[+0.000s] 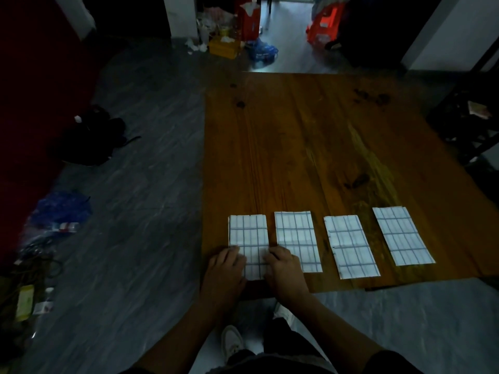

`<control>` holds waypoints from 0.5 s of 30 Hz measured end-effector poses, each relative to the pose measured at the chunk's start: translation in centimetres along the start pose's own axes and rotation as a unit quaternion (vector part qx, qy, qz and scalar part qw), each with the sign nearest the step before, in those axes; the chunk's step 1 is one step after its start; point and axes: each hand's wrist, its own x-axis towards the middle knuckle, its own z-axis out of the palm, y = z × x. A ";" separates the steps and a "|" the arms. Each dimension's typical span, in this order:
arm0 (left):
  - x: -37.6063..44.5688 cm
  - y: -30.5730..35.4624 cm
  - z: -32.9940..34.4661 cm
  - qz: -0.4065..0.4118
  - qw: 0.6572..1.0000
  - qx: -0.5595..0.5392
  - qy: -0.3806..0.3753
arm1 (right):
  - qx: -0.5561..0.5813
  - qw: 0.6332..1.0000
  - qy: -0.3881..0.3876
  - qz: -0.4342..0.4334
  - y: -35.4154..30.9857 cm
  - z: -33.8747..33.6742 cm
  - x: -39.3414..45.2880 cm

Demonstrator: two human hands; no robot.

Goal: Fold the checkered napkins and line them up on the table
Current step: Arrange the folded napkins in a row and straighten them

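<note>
Pressing flat, left hand and right hand, fingers released, straddling leftmost napkin

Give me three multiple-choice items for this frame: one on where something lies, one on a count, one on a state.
1. Where do the hands rest?
A. on the leftmost napkin
B. on the rightmost napkin
C. on the bare far end of the table

2. How many checkered napkins lie on the table?
A. two
B. four
C. six

3. What state are the napkins in?
A. crumpled in a heap
B. folded flat in a row
C. stacked in one pile

Key: 1 A, the left hand and right hand press the near end of the leftmost napkin. 2 B, four show along the table's near edge. 3 B, each lies as a flat rectangle, side by side.
</note>
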 end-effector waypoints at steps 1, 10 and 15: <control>0.4 0.0 -0.1 -0.002 1.000 0.000 0.000 | -0.002 1.000 0.000 -0.001 0.2 -0.1 0.2; 2.0 0.4 -0.5 -0.022 1.000 -0.004 -0.011 | 0.040 0.999 0.007 -0.036 1.7 -1.4 1.3; 3.1 0.6 -1.5 -0.053 0.998 -0.020 0.022 | 0.037 0.996 0.049 0.061 4.2 -2.5 0.6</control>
